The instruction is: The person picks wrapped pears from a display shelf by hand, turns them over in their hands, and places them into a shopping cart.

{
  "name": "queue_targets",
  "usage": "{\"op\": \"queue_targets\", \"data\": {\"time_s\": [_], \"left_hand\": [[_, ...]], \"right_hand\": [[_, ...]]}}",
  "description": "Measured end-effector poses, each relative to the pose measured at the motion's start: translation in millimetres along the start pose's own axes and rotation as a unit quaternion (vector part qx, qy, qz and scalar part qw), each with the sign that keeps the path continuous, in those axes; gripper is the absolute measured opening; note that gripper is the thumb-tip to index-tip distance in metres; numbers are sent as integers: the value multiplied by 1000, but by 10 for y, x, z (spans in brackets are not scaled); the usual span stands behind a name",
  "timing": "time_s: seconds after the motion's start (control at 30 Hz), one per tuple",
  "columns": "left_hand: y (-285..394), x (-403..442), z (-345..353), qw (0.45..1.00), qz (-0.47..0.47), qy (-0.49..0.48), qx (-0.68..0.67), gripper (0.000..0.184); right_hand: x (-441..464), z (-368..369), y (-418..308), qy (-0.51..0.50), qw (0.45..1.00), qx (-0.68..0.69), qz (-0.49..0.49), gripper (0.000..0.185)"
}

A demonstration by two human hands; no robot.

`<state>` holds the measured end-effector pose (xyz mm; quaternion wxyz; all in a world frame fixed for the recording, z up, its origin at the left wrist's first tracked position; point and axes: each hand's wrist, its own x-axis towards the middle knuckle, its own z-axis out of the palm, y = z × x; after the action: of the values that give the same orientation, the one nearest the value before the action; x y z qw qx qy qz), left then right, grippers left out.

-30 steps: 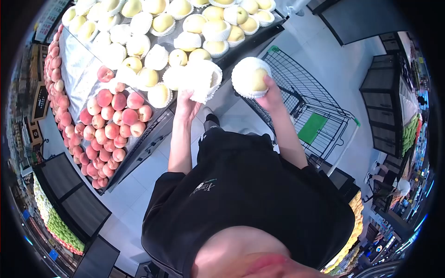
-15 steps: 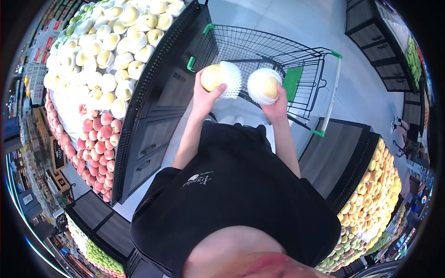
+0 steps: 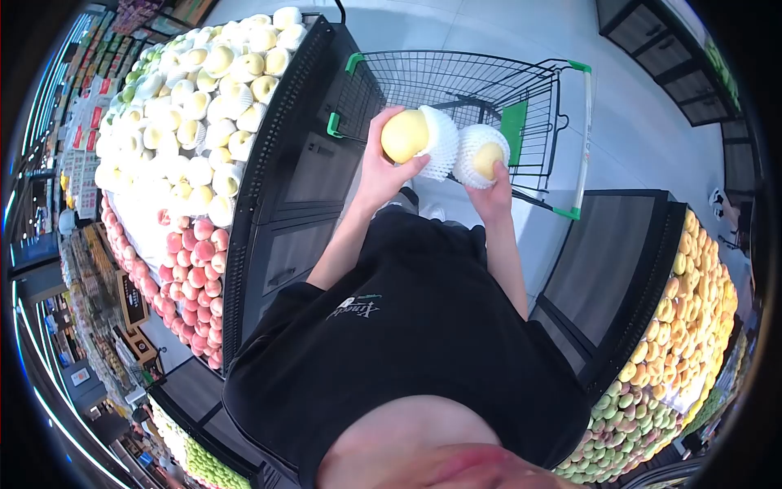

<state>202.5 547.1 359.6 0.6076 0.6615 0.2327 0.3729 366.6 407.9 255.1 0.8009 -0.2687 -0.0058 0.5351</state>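
My left hand (image 3: 380, 175) is closed around a large yellow pear (image 3: 405, 136), with a white foam net (image 3: 441, 143) covering its right side. My right hand (image 3: 494, 198) grips a second pear (image 3: 488, 160) from below; its foam net (image 3: 471, 151) wraps most of it and a yellow patch shows. The two foam nets are side by side and appear to touch. Both pears are held up in front of my body, at the near side of a wire shopping cart (image 3: 448, 69) with green corners.
At left, a slanted display holds many foam-netted pears (image 3: 218, 61) above red peaches (image 3: 195, 277). A stand at right carries yellow-orange fruit (image 3: 684, 301) and green-purple fruit (image 3: 623, 424). Dark cabinets (image 3: 664, 57) stand at the upper right. The cart's handle (image 3: 584, 147) is on its right.
My two hands have come closer together, closing the gap between the pears. The left pear has moved right. The displays and cart have shifted in view as my head turned.
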Motion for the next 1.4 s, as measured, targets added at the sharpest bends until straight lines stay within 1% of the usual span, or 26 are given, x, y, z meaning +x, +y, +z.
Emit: {"op": "queue_targets", "data": {"time_s": [0.03,0.07,0.1,0.13,0.17,0.2,0.3,0.33,0.43,0.47,0.53,0.57,0.63,0.73,0.83,0.87,0.9,0.97,1.07,1.17,1.2,1.3,1.33,1.4], "left_hand": [[-39,4,15,1000,6,1,-10,78],[-105,14,22,997,-31,-14,-63,72],[-184,35,64,980,-82,-4,-182,70],[-270,65,92,945,-133,8,-298,67],[-367,100,93,896,-180,21,-406,65],[-516,121,57,849,-262,15,-458,66],[-845,208,-81,734,-263,-65,-623,67],[-889,224,-108,729,-276,-23,-625,66],[-1091,277,-351,772,-277,-21,-572,67],[-1185,304,-466,782,-270,-38,-560,69],[-1340,311,-639,801,-297,18,-519,71],[-1434,326,-740,810,-308,44,-497,72],[-1666,342,-981,807,-332,50,-486,73],[-1940,353,-1382,800,-377,67,-462,71],[-2180,488,-1649,812,-384,71,-433,69],[-2304,554,-1738,798,-403,75,-442,66],[-2345,667,-1768,808,-415,84,-409,61],[-2434,947,-1755,827,-414,69,-374,58],[-2522,1367,-1539,861,-388,15,-330,57],[-2726,1709,-1304,866,-423,-76,-256,58],[-2844,1788,-1225,864,-442,-109,-216,59],[-3183,1972,-964,857,-461,-219,-74,61],[-3302,1989,-842,869,-442,-210,-70,64],[-3774,1973,-643,869,-440,-222,-37,65]], "right_hand": [[-35,14,-23,-6,1000,29,-1,64],[-69,30,-54,-11,998,56,0,63],[-94,53,-80,-14,997,79,1,63],[-109,87,-89,-16,995,102,2,63],[-104,105,-92,-20,992,127,5,63],[-83,104,-81,6,989,145,14,62],[51,56,-21,36,978,203,32,63],[95,77,-5,43,981,188,29,62],[291,182,86,69,989,132,16,61],[374,213,133,81,991,106,14,62],[504,261,215,120,991,48,19,61],[575,212,270,124,991,26,34,60],[689,62,391,132,989,-19,69,58],[813,17,524,199,974,-24,107,57],[991,-83,632,245,965,-15,97,55],[1040,-121,625,257,962,-22,88,55],[1085,-106,619,271,959,-23,78,54],[1121,-113,624,296,953,-28,61,54],[1191,-280,552,334,941,-30,42,53],[1192,-697,449,333,938,-82,45,52],[1265,-747,373,342,936,-80,35,51],[1634,-1190,106,343,929,-141,7,51],[1845,-1295,10,353,922,-158,4,51],[2331,-1587,-63,350,911,-216,-1,55]]}}
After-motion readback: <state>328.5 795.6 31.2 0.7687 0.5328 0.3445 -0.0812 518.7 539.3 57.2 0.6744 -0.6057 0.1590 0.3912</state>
